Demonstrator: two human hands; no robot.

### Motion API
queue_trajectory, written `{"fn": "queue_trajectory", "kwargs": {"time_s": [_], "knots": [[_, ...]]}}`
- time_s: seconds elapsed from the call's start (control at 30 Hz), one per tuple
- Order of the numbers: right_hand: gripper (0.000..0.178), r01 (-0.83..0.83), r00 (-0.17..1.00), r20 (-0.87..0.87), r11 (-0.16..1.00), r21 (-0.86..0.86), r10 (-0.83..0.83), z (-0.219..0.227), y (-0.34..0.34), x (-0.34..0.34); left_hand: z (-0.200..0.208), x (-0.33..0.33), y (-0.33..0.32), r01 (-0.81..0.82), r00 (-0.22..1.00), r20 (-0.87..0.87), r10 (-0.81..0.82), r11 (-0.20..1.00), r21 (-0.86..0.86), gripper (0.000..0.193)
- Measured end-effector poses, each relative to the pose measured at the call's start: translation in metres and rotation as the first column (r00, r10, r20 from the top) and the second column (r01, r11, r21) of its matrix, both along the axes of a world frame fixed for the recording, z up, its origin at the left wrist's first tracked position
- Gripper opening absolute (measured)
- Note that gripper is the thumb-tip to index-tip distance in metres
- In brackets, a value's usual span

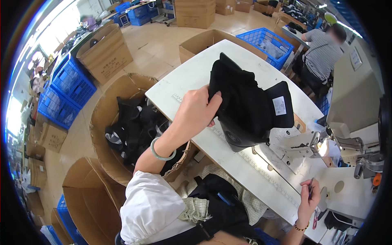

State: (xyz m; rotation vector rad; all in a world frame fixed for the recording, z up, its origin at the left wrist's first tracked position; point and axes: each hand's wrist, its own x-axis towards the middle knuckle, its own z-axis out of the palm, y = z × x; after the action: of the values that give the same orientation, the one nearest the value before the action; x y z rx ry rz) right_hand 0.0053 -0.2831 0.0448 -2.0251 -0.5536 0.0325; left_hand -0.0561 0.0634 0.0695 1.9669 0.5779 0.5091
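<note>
A black cap (pixel 241 96) stands over the white sewing table, and my left hand (pixel 196 108) is closed on its left edge, thumb against the cloth. One flap of the cap carries a white label (pixel 279 105); a round mark shows on its smooth lower part. Right of the cap is the sewing machine's needle area (pixel 312 143), lit by a lamp. My right hand (pixel 308 200) is closed at the table's near edge around a small thin metal tool (pixel 311 185), mostly hidden by the fingers. A pink-handled item (pixel 315 219) shows just below that hand.
The white tabletop (pixel 188 75) has a ruler strip along its near edge. To its left stands a large cardboard box (pixel 102 134) full of black pieces. Blue crates (pixel 61 108) and more cartons surround me. A person in a striped shirt (pixel 322 53) works at the far right.
</note>
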Motion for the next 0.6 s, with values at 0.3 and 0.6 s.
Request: {"fn": "queue_trajectory", "kwargs": {"time_s": [0.3,0.6], "knots": [[0.010,-0.069,0.997,0.015,0.997,-0.016,0.070,-0.005,0.015,-0.008,-0.010,-0.008,-0.006,-0.072,0.986,0.167,0.008,0.922,0.379,0.036],[0.028,-0.470,0.879,0.137,0.879,0.079,0.458,0.003,0.082,-0.007,-0.012,-0.005,-0.030,-0.146,0.980,0.192,0.047,0.829,0.540,0.028]]}}
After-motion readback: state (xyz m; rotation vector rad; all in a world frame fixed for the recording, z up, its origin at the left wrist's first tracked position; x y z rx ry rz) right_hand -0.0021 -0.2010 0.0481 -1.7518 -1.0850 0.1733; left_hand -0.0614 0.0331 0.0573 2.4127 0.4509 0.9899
